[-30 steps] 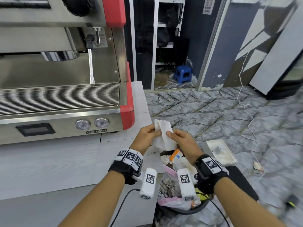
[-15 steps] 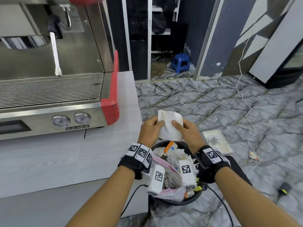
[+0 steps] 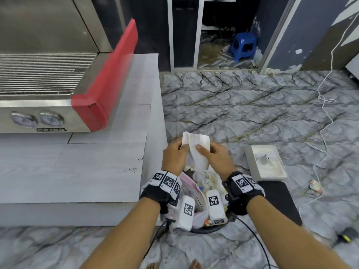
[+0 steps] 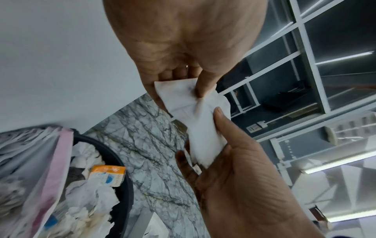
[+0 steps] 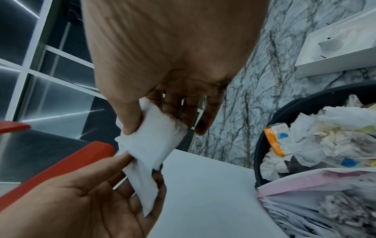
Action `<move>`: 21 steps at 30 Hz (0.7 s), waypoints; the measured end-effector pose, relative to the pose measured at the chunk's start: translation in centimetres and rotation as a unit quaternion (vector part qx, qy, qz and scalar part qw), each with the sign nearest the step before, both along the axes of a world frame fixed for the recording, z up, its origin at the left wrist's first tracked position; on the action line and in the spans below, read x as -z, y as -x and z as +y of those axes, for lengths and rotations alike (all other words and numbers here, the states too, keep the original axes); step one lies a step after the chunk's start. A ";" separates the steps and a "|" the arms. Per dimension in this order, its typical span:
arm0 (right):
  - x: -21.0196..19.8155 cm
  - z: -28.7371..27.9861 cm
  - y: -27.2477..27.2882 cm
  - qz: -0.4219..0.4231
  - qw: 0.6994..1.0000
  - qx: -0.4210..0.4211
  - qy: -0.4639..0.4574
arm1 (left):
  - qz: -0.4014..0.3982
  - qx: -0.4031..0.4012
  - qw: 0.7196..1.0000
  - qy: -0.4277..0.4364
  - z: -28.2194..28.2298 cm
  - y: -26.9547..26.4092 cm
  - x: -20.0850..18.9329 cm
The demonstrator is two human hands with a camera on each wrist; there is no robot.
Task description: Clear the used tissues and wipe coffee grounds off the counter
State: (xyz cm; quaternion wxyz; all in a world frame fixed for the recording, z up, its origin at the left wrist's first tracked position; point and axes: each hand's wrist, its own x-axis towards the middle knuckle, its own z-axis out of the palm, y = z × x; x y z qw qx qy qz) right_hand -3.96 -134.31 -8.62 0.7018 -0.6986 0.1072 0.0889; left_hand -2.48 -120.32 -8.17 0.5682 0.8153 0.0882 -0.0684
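Both hands hold one folded white tissue (image 3: 196,150) just past the counter's right edge, above a black trash bin (image 3: 206,230). My left hand (image 3: 175,157) pinches its left side between thumb and fingers. My right hand (image 3: 214,157) pinches the right side. The left wrist view has the tissue (image 4: 195,116) stretched between the left hand (image 4: 183,83) and the right hand (image 4: 215,141). From the right wrist, the tissue (image 5: 152,145) has a brownish smudge on one edge. A few dark coffee grounds (image 3: 132,168) lie near the grey counter's (image 3: 77,167) right edge.
An espresso machine (image 3: 48,90) with a red side panel stands on the counter at the left. The bin (image 5: 264,138) is full of crumpled tissues and wrappers. A white tray (image 3: 265,161) lies on the marble floor beside it, with a white cord (image 3: 326,117) further right.
Both hands have kept their hold on the tissue and come down closer to the bin. The head view has tipped down and right, so the espresso machine has slid left and up.
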 end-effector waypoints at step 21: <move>26.3 -0.5 -1.3 0.197 0.927 -0.208 0.241 | 0.261 -0.039 0.959 -0.105 0.4 0.4 23.2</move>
